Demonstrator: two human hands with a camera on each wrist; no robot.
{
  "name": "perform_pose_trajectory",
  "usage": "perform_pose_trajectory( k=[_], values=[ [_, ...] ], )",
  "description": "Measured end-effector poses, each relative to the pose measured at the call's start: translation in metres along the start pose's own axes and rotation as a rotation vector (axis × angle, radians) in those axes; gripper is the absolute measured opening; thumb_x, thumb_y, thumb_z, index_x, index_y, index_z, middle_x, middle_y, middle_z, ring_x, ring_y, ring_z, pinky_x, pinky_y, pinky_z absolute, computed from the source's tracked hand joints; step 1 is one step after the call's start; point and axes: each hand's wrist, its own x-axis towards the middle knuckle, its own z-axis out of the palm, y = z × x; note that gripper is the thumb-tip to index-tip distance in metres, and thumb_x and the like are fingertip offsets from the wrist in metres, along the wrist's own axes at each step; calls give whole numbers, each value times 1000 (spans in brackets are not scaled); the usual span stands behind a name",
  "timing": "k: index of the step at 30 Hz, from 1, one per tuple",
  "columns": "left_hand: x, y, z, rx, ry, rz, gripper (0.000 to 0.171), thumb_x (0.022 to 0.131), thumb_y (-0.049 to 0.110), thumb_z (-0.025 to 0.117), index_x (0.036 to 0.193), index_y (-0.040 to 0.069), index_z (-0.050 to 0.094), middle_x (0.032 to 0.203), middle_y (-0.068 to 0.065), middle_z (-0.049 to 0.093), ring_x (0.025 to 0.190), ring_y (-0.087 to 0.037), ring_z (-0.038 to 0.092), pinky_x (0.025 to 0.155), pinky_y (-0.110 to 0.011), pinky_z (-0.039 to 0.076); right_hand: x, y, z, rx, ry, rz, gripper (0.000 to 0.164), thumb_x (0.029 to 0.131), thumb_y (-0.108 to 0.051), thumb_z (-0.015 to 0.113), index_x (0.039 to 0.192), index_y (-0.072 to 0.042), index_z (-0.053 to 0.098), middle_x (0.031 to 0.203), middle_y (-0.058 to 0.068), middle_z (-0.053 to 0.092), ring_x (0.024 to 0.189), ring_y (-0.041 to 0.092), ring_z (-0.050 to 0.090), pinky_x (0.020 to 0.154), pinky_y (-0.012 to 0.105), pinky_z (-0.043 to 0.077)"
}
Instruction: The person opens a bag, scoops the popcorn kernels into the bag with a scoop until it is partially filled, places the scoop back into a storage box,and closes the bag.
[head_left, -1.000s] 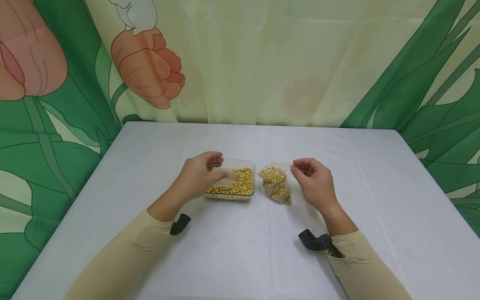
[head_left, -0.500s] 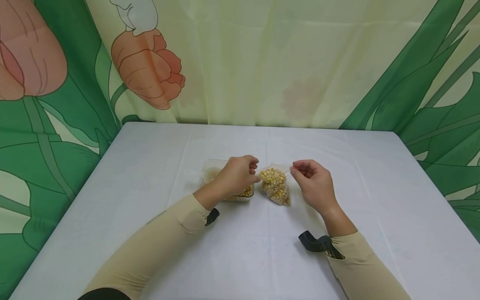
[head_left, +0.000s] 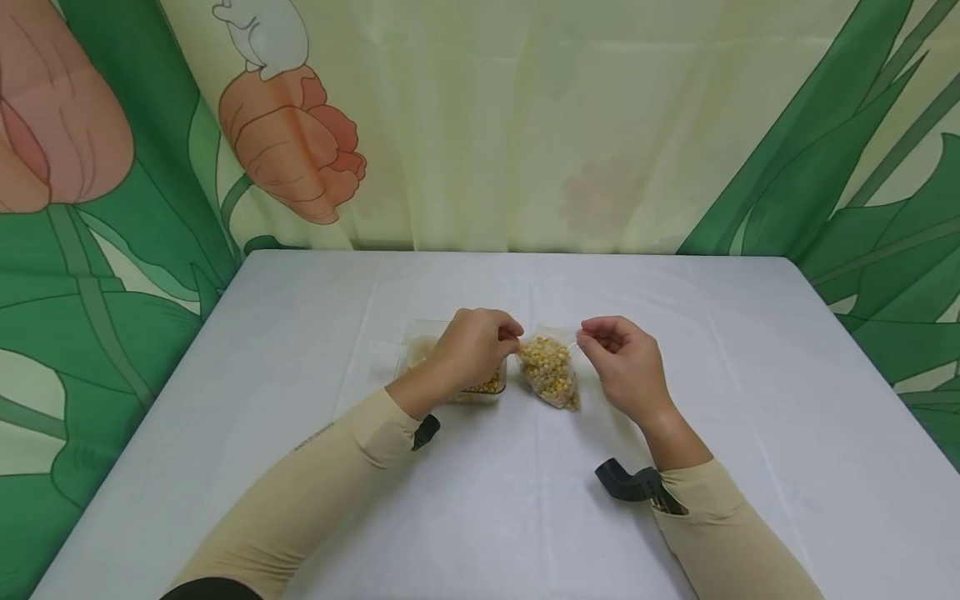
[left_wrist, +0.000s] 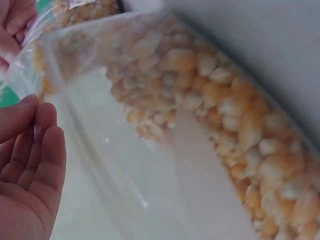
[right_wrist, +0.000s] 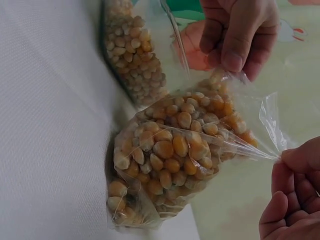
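A clear plastic bag of corn kernels (head_left: 549, 372) rests on the table between my hands, its top edge drawn out to both sides. With thumb and forefinger my left hand (head_left: 476, 346) pinches the bag's left corner. My right hand (head_left: 628, 367) pinches the opposite edge, pulling the film into a taut fold in the right wrist view, where the kernels (right_wrist: 170, 150) fill the bag. Just left of it stands a clear rectangular container (head_left: 504, 385), partly hidden behind my left hand. Yellow and white kernels (left_wrist: 245, 125) lie inside it in the left wrist view.
A white cloth covers the table (head_left: 525, 500). Behind its far edge hangs a curtain (head_left: 510, 125) printed with flowers and leaves. Dark wrist mounts (head_left: 628, 483) stick out from both beige sleeves.
My left hand has moved right from over the container to the bag and now pinches its left corner. The right hand has stayed nearly still, holding its edge.
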Motion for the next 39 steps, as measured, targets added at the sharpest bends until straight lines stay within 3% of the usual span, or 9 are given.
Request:
perform_pose_trajectory(
  k=[4,9,18,26,32,39],
  values=[
    [-1,3,-6,9,10,15,15,97,12,69,108,7,76,96,-1,75,93,-17,69,107,-37,41,0,-3,-2,1,6,-3,17,97,-4,64,111,6,66,101,18,68,84,8,61,72,15,50],
    [-3,10,-16,-21,49,41,13,96,10,69,106,6,76,91,0,74,84,-13,68,79,-27,54,2,-7,-5,37,26,-29,18,97,-5,66,110,7,66,100,19,68,84,7,61,73,14,50],
    [-10,24,-33,-103,120,119,11,94,7,70,103,5,76,91,0,74,83,-11,68,74,-22,54,6,-17,-5,76,52,-69,16,95,-2,67,108,8,66,100,20,68,85,4,62,75,14,51],
    [-16,25,-27,-162,104,71,11,92,6,67,101,4,74,86,0,71,79,-12,65,71,-22,53,6,-17,-1,81,25,-23,19,96,-3,66,112,7,65,106,20,68,90,9,63,79,14,51],
    [-16,23,-22,-195,117,60,10,91,4,67,100,4,72,84,0,69,78,-12,64,71,-21,53,-7,-25,1,10,117,10,24,96,-11,68,114,4,65,109,14,67,93,11,61,78,16,49],
    [-16,19,-19,-247,103,52,18,91,7,71,108,1,70,92,-2,69,86,-13,65,76,-22,54,-19,-34,7,9,54,116,54,89,-25,79,130,2,57,126,13,60,108,26,58,83,26,47]
  ],
)
